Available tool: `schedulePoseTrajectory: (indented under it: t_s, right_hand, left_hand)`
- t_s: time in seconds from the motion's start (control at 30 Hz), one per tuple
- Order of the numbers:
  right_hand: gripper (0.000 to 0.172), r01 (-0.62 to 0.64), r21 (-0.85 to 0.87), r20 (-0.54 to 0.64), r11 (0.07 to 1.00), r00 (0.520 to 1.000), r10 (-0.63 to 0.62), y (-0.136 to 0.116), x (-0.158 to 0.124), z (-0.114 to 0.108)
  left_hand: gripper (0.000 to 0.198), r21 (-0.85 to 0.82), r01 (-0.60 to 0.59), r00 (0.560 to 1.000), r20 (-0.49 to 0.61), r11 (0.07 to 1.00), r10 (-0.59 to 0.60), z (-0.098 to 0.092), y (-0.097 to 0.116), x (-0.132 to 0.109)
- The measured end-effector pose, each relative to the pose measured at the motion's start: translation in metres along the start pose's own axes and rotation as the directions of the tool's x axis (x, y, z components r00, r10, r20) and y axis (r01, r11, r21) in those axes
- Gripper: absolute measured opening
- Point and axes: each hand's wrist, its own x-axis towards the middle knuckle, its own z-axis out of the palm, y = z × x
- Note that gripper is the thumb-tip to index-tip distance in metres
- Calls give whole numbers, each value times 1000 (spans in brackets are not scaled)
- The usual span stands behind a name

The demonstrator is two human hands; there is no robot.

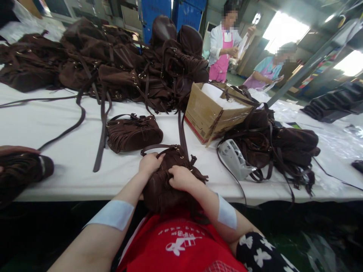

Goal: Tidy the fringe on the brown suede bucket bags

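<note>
A dark brown suede bag (163,187) with fringe rests against the near edge of the white table (56,124), partly over my lap. My left hand (149,163) is closed on the bag's upper left rim near its strap. My right hand (181,177) is closed on the top of the bag beside the fringe. A second brown fringed bag (132,133) lies flat on the table just beyond my hands.
A large heap of brown bags (107,60) fills the far side. An open cardboard box (211,113) stands right of centre, with more bags (278,143) and a white tape dispenser (234,156) beside it. Two people (224,45) work behind. Another hand with a bag (19,166) is at left.
</note>
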Motion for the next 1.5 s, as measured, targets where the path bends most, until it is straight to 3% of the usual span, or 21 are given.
schedulePoseTrajectory:
  t_s: [0.17,0.33,0.4,0.5,0.6,0.7,0.83,0.93,1.03,1.2,1.4,1.47,1.5]
  right_hand:
    - [14,97,123,13,988,995,-99,-5,-43,-6]
    - [16,325,270,60,906,934,-353,-13,-71,-12]
    - [20,278,237,-17,931,959,-282,-6,-64,-16]
    - [27,93,107,-156,990,985,-76,7,-35,-18]
    - [33,-51,-62,-134,997,990,43,13,-7,-9]
    - [25,-123,-193,-94,973,990,106,12,2,1]
    - [22,32,-263,-9,964,999,-35,24,-11,0]
    - [24,176,-234,36,956,984,-172,43,-26,-11]
    - [23,229,-164,35,960,973,-227,58,-39,-21]
    - [23,222,29,31,975,974,-223,65,-53,-27]
    - [21,251,284,97,925,953,-288,53,-78,-34]
    - [14,203,242,-10,949,978,-207,48,-75,-33]
    - [18,156,187,-93,970,986,-141,47,-70,-31]
  left_hand:
    - [58,-9,7,1000,1,1000,-7,-1,0,0]
    - [61,-12,4,1000,7,1000,-4,0,0,1]
    - [60,-15,4,1000,7,1000,-3,0,0,1]
    - [60,-19,8,1000,3,1000,-8,0,0,1]
    - [60,-12,11,1000,2,1000,-11,1,0,1]
    - [60,-7,-2,1000,-13,1000,2,2,-1,1]
    - [60,-3,-7,1000,-21,1000,7,3,-2,0]
    - [62,-1,-17,1000,2,1000,17,4,-2,0]
    - [64,-4,-26,999,20,1000,26,4,-2,0]
    - [63,-6,-30,1000,3,1000,30,4,-2,1]
    - [62,6,-19,1000,-14,1000,19,4,-1,0]
    - [62,6,-14,1000,-11,1000,14,3,-1,0]
    - [62,5,-12,1000,-7,1000,12,3,-1,0]
